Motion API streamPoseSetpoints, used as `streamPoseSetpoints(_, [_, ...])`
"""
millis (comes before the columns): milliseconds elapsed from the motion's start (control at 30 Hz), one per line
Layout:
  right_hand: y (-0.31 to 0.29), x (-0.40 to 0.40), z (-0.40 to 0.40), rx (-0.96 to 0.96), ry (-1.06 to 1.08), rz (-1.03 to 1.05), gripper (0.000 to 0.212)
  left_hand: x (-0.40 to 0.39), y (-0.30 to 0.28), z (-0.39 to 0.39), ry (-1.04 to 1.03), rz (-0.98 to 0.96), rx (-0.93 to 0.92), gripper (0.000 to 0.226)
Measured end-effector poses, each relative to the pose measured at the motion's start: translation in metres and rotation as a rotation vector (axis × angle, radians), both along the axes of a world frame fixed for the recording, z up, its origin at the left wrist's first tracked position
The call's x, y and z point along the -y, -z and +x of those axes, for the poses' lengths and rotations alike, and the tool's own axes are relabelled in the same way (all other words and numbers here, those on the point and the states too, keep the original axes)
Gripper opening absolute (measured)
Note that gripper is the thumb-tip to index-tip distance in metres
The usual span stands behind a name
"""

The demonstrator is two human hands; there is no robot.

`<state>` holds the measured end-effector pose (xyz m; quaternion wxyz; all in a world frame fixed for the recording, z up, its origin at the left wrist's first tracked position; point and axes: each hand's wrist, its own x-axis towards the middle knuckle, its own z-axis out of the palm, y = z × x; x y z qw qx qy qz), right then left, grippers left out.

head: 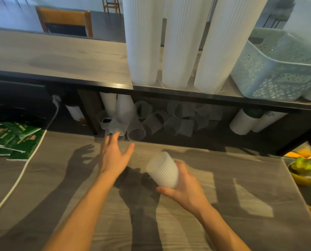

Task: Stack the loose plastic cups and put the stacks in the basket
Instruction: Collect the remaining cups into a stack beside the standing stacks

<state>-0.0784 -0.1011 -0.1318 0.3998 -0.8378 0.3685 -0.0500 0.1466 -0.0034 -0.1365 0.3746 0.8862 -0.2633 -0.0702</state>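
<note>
My right hand (185,189) grips a short stack of frosted ribbed plastic cups (163,169), tilted, above the lower wooden counter (223,205). My left hand (115,154) is spread open, its fingertips at a loose clear cup (115,126) lying at the counter's back edge. Several more loose clear cups (156,120) lie on their sides in the dark recess under the upper shelf. A pale blue perforated basket (278,69) stands on the upper shelf at the right.
Three tall white cup stacks (180,42) lean on the upper shelf (60,57) left of the basket. White tubes (245,122) lie under the shelf at right. Green packets (11,140) and a white cable (24,169) lie left; a yellow bowl (305,176) at right.
</note>
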Motion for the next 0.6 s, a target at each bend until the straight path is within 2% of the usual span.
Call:
streamPoseSetpoints(67, [-0.002,0.002,0.004,0.005,0.022,0.02,0.095,0.007,0.004,0.025,-0.056,0.076,0.102,0.067])
streamPoseSetpoints(167, [-0.003,0.001,0.01,0.004,0.043,0.05,0.096,0.021,0.01,0.059,-0.112,0.292,0.139,0.084])
streamPoseSetpoints(300, [0.001,0.001,0.015,-0.007,0.052,0.062,0.098,0.036,0.017,0.08,-0.117,0.391,0.152,0.08])
streamPoseSetpoints(433, [0.005,-0.001,0.017,-0.029,0.057,0.083,0.096,0.041,0.033,0.086,-0.129,0.423,0.157,0.08])
streamPoseSetpoints(600, [0.007,-0.002,0.015,-0.03,0.075,0.089,0.095,0.038,0.031,0.083,-0.163,0.317,0.179,0.074])
